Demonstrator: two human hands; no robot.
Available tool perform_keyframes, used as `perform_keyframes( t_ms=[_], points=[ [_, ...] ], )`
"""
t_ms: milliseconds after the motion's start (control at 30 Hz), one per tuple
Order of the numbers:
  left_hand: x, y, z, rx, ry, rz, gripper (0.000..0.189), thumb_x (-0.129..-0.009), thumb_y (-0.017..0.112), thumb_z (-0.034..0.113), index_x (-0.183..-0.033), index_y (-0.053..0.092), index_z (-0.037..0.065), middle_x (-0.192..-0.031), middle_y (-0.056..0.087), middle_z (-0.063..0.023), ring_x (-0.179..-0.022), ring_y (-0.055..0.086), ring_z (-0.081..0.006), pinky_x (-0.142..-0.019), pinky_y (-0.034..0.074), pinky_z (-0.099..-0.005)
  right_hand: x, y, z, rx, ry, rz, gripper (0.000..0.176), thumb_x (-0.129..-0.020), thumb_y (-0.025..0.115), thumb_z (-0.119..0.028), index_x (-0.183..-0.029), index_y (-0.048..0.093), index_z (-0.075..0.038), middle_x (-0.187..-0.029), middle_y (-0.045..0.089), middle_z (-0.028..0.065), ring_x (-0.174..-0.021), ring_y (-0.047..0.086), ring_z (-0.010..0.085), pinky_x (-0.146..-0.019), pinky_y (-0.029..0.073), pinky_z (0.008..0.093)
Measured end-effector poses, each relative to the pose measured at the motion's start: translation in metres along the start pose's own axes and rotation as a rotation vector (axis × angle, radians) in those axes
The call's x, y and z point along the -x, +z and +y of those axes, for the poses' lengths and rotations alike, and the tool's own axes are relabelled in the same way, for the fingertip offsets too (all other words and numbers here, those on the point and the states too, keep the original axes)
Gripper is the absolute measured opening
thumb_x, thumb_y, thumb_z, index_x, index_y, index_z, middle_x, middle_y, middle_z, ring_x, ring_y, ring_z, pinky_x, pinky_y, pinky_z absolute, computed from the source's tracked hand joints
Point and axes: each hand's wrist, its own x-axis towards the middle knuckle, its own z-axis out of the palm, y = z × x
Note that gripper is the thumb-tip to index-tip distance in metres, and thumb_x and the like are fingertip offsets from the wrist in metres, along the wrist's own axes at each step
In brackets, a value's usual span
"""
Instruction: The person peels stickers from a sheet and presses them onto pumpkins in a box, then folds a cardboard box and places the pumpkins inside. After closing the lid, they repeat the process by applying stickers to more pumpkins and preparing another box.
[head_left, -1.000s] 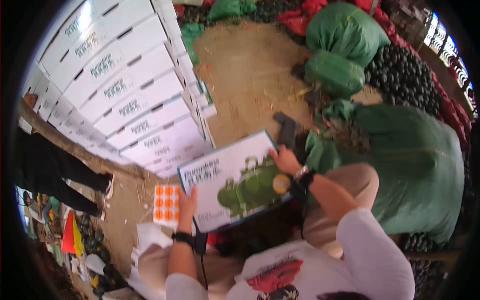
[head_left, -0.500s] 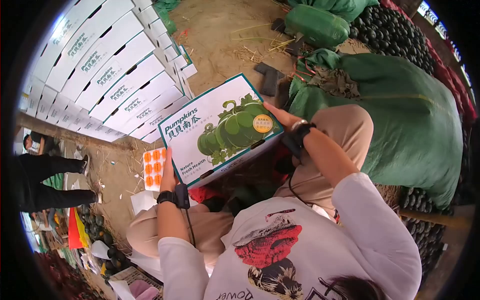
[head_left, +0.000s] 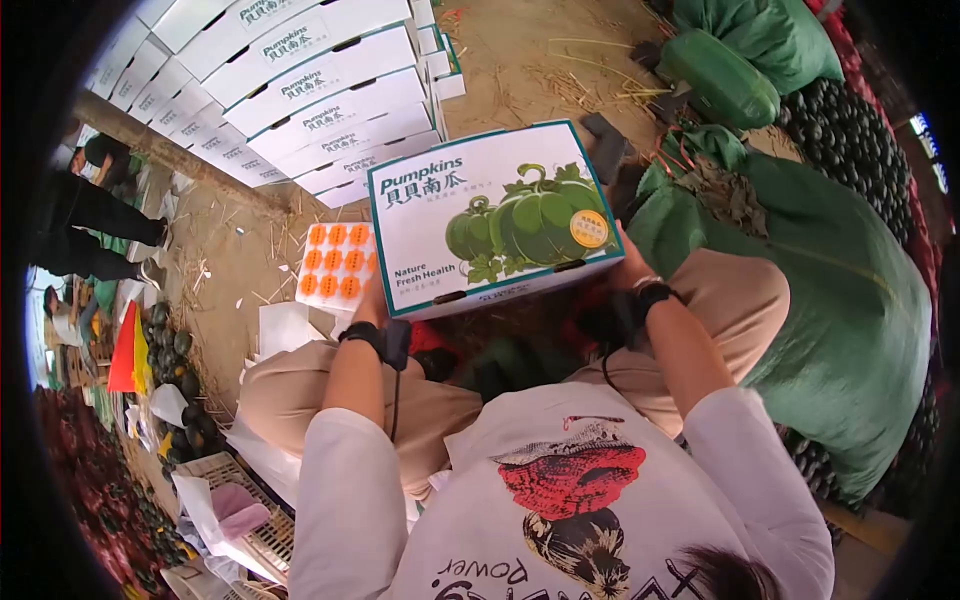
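Observation:
A closed white cardboard box (head_left: 425, 250) with green edges, printed "Pumpkins" and green pumpkin pictures, is held above my lap. At its left end, my left hand (head_left: 373, 302) is closed on the side near the lower corner. My right hand (head_left: 630, 264) grips the opposite end, its fingers partly hidden behind the box. Both wrists wear black straps with small devices. Beside the box's left edge lies a white sheet of orange stickers (head_left: 337, 262), close to my left hand but apart from it.
Stacked matching boxes (head_left: 345, 95) stand ahead to the left, behind a wooden beam (head_left: 185, 155). A large green sack (head_left: 830, 290) lies at right, near heaped dark round produce (head_left: 840, 130). Another person (head_left: 100, 225) stands at far left. A plastic crate (head_left: 270, 535) sits lower left.
The box has turned from a slant to nearly level, with both hands still on it. My view has shifted, so the stacked boxes appear higher and the green sack lower.

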Motion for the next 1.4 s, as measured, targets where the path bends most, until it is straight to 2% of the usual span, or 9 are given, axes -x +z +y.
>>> perform_keyframes(
  t_ms=[167,467,567,667,833,933,1033,1233,1400],
  points=[
    [0.005,0.005,0.009,0.209,-0.038,-0.196,0.074,-0.085,0.028,0.063,-0.127,0.04,0.003,-0.115,0.055,-0.0141,-0.098,0.057,-0.0242,-0.08,0.048,-0.0371,0.016,0.052,0.001,-0.221,-0.017,0.113,0.055,-0.09,0.03,-0.052,-0.127,0.043,-0.014,-0.129,0.045,0.0072,-0.116,0.042,0.0289,-0.097,0.031,0.0487],
    [0.004,0.004,0.012,0.199,-0.059,-0.224,0.072,-0.086,0.028,0.061,-0.126,0.041,0.002,-0.114,0.056,-0.0151,-0.098,0.058,-0.0252,-0.08,0.048,-0.0368,0.019,0.042,0.014,0.591,-0.488,-0.049,0.051,-0.091,0.029,-0.043,-0.124,0.044,-0.007,-0.124,0.049,0.0107,-0.111,0.048,0.0269,-0.094,0.037,0.0449],
    [-0.007,0.001,0.005,0.154,-0.094,-0.252,0.072,-0.086,0.029,0.06,-0.125,0.041,0.002,-0.113,0.056,-0.0154,-0.098,0.058,-0.0255,-0.08,0.048,-0.0367,0.0,0.011,0.015,0.477,-0.352,-0.028,0.048,-0.093,0.027,-0.037,-0.123,0.044,-0.004,-0.122,0.05,0.0125,-0.109,0.05,0.0269,-0.094,0.04,0.0427],
    [-0.013,-0.026,0.029,-1.124,0.263,0.255,0.064,-0.087,0.036,0.053,-0.123,0.043,0.0,-0.11,0.057,-0.0185,-0.094,0.059,-0.0279,-0.081,0.046,-0.0355,-0.001,0.012,0.003,0.568,-0.363,0.051,0.045,-0.092,0.032,-0.036,-0.118,0.048,-0.003,-0.119,0.053,0.0125,-0.106,0.052,0.0273,-0.09,0.042,0.0393],
    [0.179,-0.023,0.176,-0.588,0.845,0.252,0.041,-0.087,0.053,0.029,-0.12,0.048,0.006,-0.096,0.061,-0.0077,-0.081,0.057,-0.0139,-0.073,0.046,-0.0268,-0.008,0.02,-0.042,1.185,-0.648,0.56,0.04,-0.089,0.048,-0.029,-0.11,0.053,0.004,-0.112,0.057,0.0154,-0.102,0.053,0.0294,-0.086,0.041,0.0336],
    [0.266,-0.07,0.206,-0.559,0.855,0.477,0.043,-0.088,0.049,0.031,-0.119,0.048,0.002,-0.099,0.061,-0.0095,-0.082,0.057,-0.0148,-0.078,0.045,-0.0281,0.024,0.118,-0.039,1.613,-0.857,0.609,0.037,-0.087,0.05,-0.024,-0.114,0.05,0.002,-0.118,0.05,0.02,-0.114,0.043,0.0352,-0.094,0.034,0.0389],
    [0.235,-0.163,0.17,-0.358,0.627,0.682,0.04,-0.087,0.048,0.033,-0.111,0.053,0.001,-0.09,0.061,-0.0078,-0.078,0.057,-0.0144,-0.075,0.046,-0.0273,0.014,0.164,-0.009,1.731,-0.949,0.465,0.036,-0.087,0.05,-0.022,-0.116,0.048,0.0,-0.126,0.042,0.0204,-0.12,0.034,0.0364,-0.098,0.029,0.0439],
    [0.013,-0.263,-0.064,0.019,0.106,0.375,0.025,-0.085,0.051,0.023,-0.086,0.061,0.0,-0.073,0.057,-0.0033,-0.06,0.052,-0.0108,-0.059,0.047,-0.0251,-0.026,0.185,0.026,2.133,-1.018,0.303,0.037,-0.082,0.051,-0.02,-0.115,0.047,-0.002,-0.127,0.04,0.0204,-0.12,0.033,0.0372,-0.101,0.022,0.0506],
    [-0.099,-0.202,-0.092,-0.333,-0.183,0.964,0.052,-0.071,0.065,0.039,-0.106,0.06,0.002,-0.085,0.059,-0.0108,-0.084,0.056,-0.0233,-0.078,0.045,-0.0347,-0.029,0.191,0.029,2.153,-0.944,0.269,0.038,-0.081,0.051,-0.017,-0.114,0.046,-0.001,-0.128,0.038,0.0207,-0.12,0.032,0.0391,-0.1,0.022,0.0509]
  ],
)
